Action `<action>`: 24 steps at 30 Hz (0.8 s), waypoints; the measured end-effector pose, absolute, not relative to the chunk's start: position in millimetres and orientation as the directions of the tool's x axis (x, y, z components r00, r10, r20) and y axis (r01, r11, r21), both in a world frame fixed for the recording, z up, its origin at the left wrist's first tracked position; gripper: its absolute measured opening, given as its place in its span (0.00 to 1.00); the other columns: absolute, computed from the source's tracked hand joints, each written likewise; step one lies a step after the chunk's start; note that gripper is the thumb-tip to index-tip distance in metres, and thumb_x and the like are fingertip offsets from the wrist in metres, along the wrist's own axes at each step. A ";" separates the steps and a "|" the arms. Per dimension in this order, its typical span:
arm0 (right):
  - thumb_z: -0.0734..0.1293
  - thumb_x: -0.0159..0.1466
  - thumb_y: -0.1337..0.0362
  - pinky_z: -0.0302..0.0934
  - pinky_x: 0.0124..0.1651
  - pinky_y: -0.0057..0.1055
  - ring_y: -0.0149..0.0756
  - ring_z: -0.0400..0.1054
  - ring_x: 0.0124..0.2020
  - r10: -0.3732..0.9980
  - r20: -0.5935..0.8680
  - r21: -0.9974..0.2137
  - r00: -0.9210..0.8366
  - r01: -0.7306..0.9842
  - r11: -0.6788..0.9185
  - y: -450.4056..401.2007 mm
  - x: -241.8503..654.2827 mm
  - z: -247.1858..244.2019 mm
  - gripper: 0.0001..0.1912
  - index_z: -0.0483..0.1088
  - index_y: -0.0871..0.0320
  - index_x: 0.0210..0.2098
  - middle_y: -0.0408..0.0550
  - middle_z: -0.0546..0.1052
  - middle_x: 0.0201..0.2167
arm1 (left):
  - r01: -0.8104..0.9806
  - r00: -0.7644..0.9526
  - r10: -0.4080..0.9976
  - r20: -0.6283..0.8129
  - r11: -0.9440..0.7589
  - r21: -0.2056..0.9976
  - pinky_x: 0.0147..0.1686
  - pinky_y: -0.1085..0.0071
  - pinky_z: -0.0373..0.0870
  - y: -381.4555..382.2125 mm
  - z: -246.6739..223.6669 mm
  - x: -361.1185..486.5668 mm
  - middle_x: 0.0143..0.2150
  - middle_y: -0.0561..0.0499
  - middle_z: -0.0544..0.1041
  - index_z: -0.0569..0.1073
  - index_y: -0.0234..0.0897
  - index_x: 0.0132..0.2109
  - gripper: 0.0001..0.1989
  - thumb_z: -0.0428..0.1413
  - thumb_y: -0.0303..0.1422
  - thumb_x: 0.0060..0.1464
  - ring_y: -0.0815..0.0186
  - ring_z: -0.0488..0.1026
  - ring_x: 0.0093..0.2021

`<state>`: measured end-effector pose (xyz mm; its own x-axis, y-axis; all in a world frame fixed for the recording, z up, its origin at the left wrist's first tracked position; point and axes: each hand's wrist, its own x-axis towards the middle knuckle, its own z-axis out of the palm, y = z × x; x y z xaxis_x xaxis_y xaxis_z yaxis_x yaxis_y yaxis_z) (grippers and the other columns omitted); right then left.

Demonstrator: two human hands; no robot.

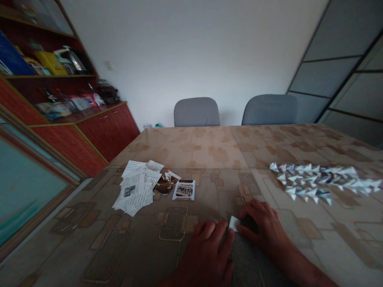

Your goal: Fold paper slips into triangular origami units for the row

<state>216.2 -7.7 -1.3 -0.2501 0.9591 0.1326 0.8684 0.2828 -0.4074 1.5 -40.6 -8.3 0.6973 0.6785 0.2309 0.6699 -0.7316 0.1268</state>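
Note:
A small white piece of folded paper (233,224) lies on the table in front of me, between my two hands. My right hand (265,227) is curled, with its thumb at the paper's right edge and the index finger arched over beside it. My left hand (209,249) rests palm down with bent fingers, and its fingertips meet the paper's left edge. Part of the paper is hidden by the fingers. To the right stand rows of several small pointed folded-paper pieces (311,179).
A loose pile of printed paper slips (134,191) lies left, beside picture slips (184,190). The patterned table (209,151) reaches two grey chairs (196,112) at the far edge. A red cabinet (104,127) with a kettle (76,61) stands left.

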 end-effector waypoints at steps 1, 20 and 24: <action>0.70 0.55 0.67 0.59 0.41 0.43 0.46 0.66 0.39 0.961 0.135 -0.401 -0.240 0.874 0.275 -8.3 215.0 -0.6 0.06 0.71 0.53 0.32 0.47 0.74 0.34 | 0.668 0.699 0.676 0.234 -0.733 0.126 0.49 0.58 0.62 -40.9 -9.0 1.4 0.58 0.42 0.68 0.65 0.36 0.58 0.23 0.51 0.43 0.60 0.55 0.65 0.49; 0.65 0.65 0.65 0.61 0.45 0.37 0.42 0.66 0.43 0.888 0.232 -0.668 -0.397 0.598 0.442 -4.9 222.8 17.1 0.06 0.70 0.55 0.31 0.47 0.73 0.38 | 0.567 0.387 0.921 0.036 -0.269 0.779 0.41 0.69 0.65 -14.3 5.6 1.5 0.47 0.49 0.76 0.71 0.39 0.54 0.22 0.59 0.31 0.50 0.62 0.71 0.41; 0.66 0.65 0.63 0.61 0.46 0.38 0.42 0.66 0.43 0.881 0.259 -0.686 -0.396 0.566 0.457 -8.6 217.0 24.4 0.06 0.70 0.54 0.31 0.47 0.73 0.37 | 0.495 0.417 0.907 -0.060 -0.172 0.851 0.27 0.75 0.57 -10.2 5.6 9.5 0.27 0.55 0.71 0.76 0.34 0.35 0.06 0.58 0.33 0.50 0.69 0.65 0.28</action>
<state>217.0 -8.6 24.4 -0.3963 0.8808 0.2590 0.5663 0.4565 -0.6862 9.5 -10.2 5.6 0.4167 0.9071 -0.0595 0.4955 -0.1718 0.8515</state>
